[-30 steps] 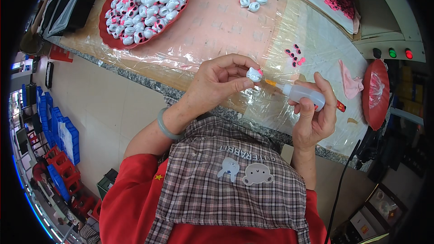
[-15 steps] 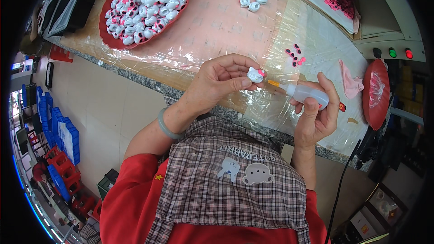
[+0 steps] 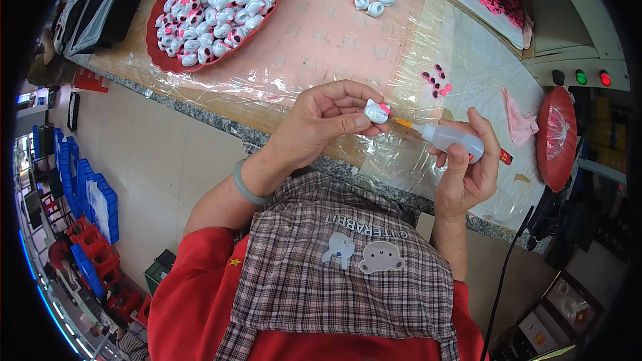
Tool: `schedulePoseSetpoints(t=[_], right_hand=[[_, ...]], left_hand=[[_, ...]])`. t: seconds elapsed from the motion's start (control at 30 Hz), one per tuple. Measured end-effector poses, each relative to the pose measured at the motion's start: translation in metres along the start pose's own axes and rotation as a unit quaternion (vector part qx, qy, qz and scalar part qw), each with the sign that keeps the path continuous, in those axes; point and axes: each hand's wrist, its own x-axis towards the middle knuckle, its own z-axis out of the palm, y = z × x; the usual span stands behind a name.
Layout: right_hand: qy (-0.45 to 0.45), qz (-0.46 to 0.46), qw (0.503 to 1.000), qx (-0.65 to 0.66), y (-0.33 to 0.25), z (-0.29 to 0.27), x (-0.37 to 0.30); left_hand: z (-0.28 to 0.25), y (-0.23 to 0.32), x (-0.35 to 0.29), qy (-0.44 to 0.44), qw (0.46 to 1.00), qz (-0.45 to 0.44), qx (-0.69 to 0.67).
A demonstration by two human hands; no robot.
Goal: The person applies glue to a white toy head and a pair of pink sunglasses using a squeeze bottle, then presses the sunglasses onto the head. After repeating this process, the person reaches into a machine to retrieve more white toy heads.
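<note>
Pinching a figurine (image 3: 376,114), left grip (image 3: 317,117) faces right grip (image 3: 471,174) clasping bottle (image 3: 455,142) — figurines (image 3: 221,1) fill tray (image 3: 164,63).

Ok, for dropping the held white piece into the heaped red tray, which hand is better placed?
Probably the left hand: it holds the white piece and is nearer the heaped red tray. The right hand is occupied with the squeeze bottle.

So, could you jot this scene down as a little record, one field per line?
Left hand: holds a small white piece with a pink bow
Right hand: holds a translucent bottle
Orange tip: points toward the white piece; contact unclear
Red tray: on the table, heaped with white-and-pink pieces
Pink-and-black bits: beyond the bottle
Pink cloth: right of the bits
</note>
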Motion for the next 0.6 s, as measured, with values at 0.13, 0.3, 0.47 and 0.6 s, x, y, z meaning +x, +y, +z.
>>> schedulePoseSetpoints(t=[0.13,0.3,0.47,0.6], right_hand=[[-0.008,-0.008,1.0,-0.014,-0.001,-0.0014,0.0001],[-0.025,-0.005,0.999,-0.035,-0.0037,-0.0023,-0.0001],[-0.024,0.012,1.0,0.008,-0.0026,0.0009,0.0013],[-0.015,0.018,0.999,0.032,-0.0003,0.0042,0.0022]], left_hand=[[-0.0024,-0.0001,0.0005,0.001,1.0,0.012,0.006],[-0.0013,-0.0008,0.0006,0.015,1.0,0.024,0.003],[-0.0001,-0.001,0.0019,0.014,1.0,0.022,0.003],[0.0004,-0.0013,0.0013,0.008,1.0,0.003,0.001]])
